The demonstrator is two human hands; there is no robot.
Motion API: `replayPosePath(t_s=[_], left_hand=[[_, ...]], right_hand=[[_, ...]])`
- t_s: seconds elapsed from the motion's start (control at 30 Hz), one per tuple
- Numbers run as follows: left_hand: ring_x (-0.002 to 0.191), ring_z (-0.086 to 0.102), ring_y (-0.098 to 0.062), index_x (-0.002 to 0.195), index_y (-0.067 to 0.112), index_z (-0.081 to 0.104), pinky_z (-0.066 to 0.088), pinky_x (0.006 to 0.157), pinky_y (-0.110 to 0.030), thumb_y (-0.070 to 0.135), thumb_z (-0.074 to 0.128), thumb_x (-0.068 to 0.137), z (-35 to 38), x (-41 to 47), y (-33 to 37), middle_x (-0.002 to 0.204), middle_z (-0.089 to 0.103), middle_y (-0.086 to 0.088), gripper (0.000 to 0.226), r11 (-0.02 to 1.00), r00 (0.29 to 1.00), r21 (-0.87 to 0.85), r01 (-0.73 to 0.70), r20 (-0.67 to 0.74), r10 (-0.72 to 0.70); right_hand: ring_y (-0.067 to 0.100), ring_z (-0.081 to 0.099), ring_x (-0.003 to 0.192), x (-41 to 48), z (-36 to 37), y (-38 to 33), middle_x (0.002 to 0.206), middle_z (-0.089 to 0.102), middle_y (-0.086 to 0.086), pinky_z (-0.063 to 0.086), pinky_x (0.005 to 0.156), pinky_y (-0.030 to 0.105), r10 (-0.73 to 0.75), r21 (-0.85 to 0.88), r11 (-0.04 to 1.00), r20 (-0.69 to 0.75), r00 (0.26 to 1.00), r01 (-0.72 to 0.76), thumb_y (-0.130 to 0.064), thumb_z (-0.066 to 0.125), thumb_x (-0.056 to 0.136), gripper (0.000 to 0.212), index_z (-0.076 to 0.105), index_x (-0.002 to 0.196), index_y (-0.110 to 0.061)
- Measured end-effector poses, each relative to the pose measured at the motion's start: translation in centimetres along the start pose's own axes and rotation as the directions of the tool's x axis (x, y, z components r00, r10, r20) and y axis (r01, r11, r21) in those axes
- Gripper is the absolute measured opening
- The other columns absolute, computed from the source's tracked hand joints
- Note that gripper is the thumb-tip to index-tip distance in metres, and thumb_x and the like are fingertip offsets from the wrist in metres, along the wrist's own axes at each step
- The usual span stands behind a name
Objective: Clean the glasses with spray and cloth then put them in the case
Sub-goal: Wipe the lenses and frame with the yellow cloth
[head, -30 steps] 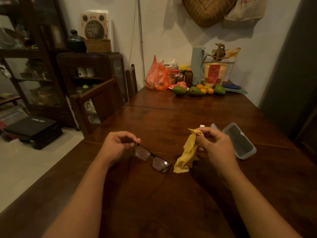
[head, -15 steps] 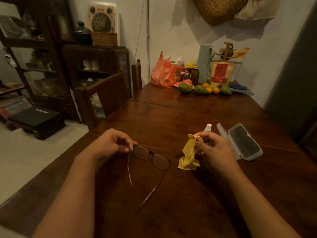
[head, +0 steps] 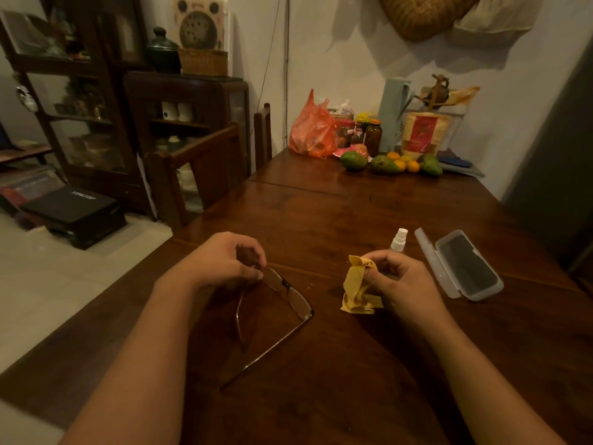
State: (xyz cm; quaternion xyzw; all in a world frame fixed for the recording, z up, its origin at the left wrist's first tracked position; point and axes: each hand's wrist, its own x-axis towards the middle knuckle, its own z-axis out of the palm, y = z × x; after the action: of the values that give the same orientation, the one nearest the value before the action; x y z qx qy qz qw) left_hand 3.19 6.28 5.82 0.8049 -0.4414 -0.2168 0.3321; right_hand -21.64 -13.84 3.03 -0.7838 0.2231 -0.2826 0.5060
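Dark thin-framed glasses (head: 290, 295) with both temples unfolded are over the brown wooden table (head: 321, 220), temples pointing toward me. My left hand (head: 224, 260) pinches the frame at its left lens corner. My right hand (head: 398, 282) grips a crumpled yellow cloth (head: 357, 289) a little to the right of the glasses. A small clear spray bottle (head: 399, 240) with a white nozzle stands just behind my right hand. The open translucent glasses case (head: 462, 263) with a dark lining lies to the right of it.
At the table's far end sit an orange plastic bag (head: 313, 131), jars, green and orange fruit (head: 385, 163), a pale jug and a pouch. A wooden chair (head: 199, 171) stands at the left edge, with dark cabinets and a black box (head: 75, 210) on the floor beyond.
The glasses have turned so the lenses face away and the temples point toward me, and they have come lower to the table. My right hand with the cloth has barely shifted.
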Motion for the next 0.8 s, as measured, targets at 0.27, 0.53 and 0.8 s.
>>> replayPosePath(t_s=[0.27, 0.53, 0.8], left_hand=[[0.079, 0.070, -0.002, 0.090, 0.044, 0.062, 0.053, 0.068, -0.027, 0.001, 0.070, 0.083, 0.8, 0.6, 0.1, 0.083, 0.075, 0.009, 0.045, 1.000, 0.996, -0.013, 0.004, -0.086, -0.005], [0.090, 0.065, 0.000, 0.102, 0.047, 0.062, 0.054, 0.088, -0.036, 0.014, 0.084, 0.072, 0.3, -0.1, 1.1, 0.092, 0.072, 0.015, 0.049, 0.992, 0.983, 0.126, -0.018, -0.181, 0.040], [0.094, 0.064, -0.002, 0.096, 0.045, 0.067, 0.053, 0.082, -0.028, 0.015, 0.082, 0.075, 1.1, -0.1, 2.0, 0.095, 0.070, 0.015, 0.039, 0.978, 0.981, 0.205, -0.026, -0.183, 0.064]], right_hand=[[-0.007, 0.063, 0.090, -0.4, 0.7, -0.3, 0.096, 0.066, -0.029, 0.055, 0.068, 0.023, 0.000, -0.080, 0.997, 0.054, 0.999, 0.005, -0.021, 0.067, 0.091, 0.016, 0.072, 0.094, -0.036], [-0.001, 0.064, 0.093, -0.6, 1.2, -0.6, 0.097, 0.070, -0.021, 0.054, 0.076, 0.026, -0.003, -0.102, 0.995, 0.058, 0.998, 0.009, -0.024, 0.068, 0.090, 0.015, 0.071, 0.097, -0.037], [0.001, 0.069, 0.088, -0.4, 1.1, -0.8, 0.094, 0.073, -0.017, 0.057, 0.070, 0.027, -0.013, -0.019, 1.000, -0.009, 1.000, 0.012, -0.031, 0.062, 0.093, 0.009, 0.069, 0.095, -0.034]])
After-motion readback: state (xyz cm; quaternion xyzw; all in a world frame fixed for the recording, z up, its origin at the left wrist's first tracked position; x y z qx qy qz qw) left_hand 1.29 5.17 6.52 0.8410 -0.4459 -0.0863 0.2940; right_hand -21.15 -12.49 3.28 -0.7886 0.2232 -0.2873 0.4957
